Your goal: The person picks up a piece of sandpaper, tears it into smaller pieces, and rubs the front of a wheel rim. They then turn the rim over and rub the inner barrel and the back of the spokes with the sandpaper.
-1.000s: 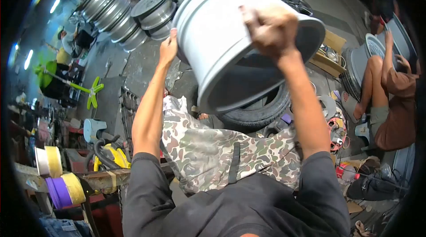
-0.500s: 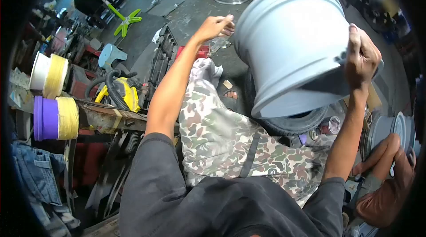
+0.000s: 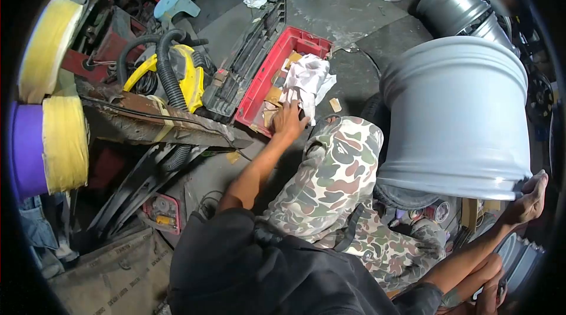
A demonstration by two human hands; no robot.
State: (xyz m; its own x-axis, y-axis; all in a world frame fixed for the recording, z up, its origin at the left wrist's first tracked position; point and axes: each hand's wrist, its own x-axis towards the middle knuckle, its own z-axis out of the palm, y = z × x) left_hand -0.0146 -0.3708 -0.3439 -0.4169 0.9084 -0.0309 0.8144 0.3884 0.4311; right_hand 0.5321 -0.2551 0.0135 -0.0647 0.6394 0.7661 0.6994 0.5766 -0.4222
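Note:
A large light-grey wheel rim (image 3: 457, 117) rests tilted on a black tyre (image 3: 407, 196) at the right. My right hand (image 3: 530, 200) grips the lower right edge of this rim, its fingers partly hidden by it. On the left, my left hand (image 3: 289, 119) reaches over the near end of a red toolbox (image 3: 259, 76). Its fingers are stretched out beside the lower end of a crumpled white cloth (image 3: 309, 79), and nothing is seen held in them. Pieces of brown sandpaper or card (image 3: 272, 97) lie in the box.
The toolbox's black lid (image 3: 247, 58) lies folded back. A yellow vacuum cleaner (image 3: 186, 79) with a black hose stands left, behind a rusty metal beam (image 3: 147, 113). Tape-wrapped rolls (image 3: 65, 144) are at far left. Silver rims (image 3: 451, 5) lie behind. Another person's arm (image 3: 477, 274) shows lower right.
My left hand has moved from beside the rim down to the red toolbox. The view has turned left and down. My right hand stays on the rim's edge, and the rim now stands more upright.

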